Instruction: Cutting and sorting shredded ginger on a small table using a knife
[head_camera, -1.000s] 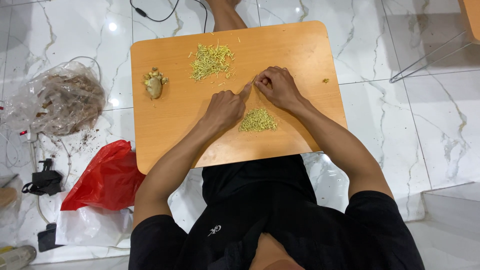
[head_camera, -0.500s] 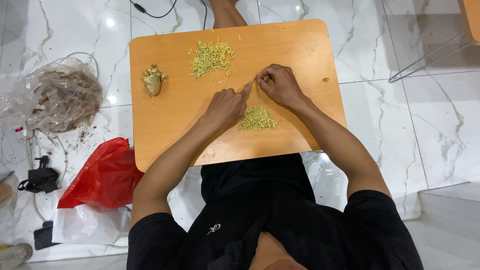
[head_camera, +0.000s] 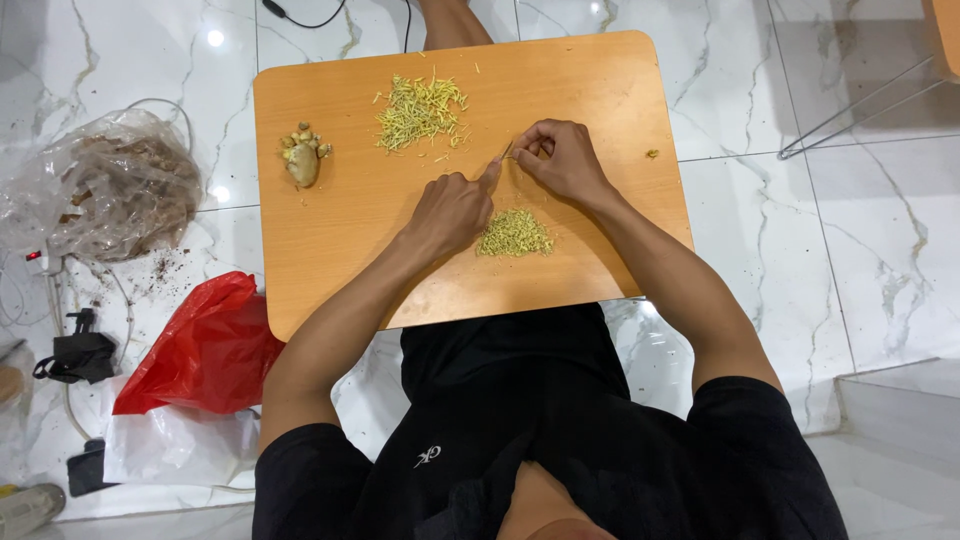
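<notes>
A low wooden table (head_camera: 330, 270) stands on the white marble floor (head_camera: 850, 250), and the person sits at its near edge. Since half a second ago little has changed: both hands remain together at the table's middle, and the two heaps look the same, so the work reads as steady, repeated fine cutting or picking.

Off the table to the left lie a clear plastic bag of brown matter (head_camera: 120, 195) and a red plastic bag (head_camera: 205, 345). A ginger root (head_camera: 302, 157) rests near the table's left side.

The heap of long yellow-green shreds (head_camera: 420, 108) lies toward the far edge; the finer chopped pile (head_camera: 514, 235) sits just below the hands.

The left hand (head_camera: 450, 210) is loosely curled, forefinger extended toward the right. The right hand (head_camera: 560, 160) is clenched around a thin pale sliver (head_camera: 506, 151), pinched at its fingertips, touching the left forefinger's tip.
</notes>
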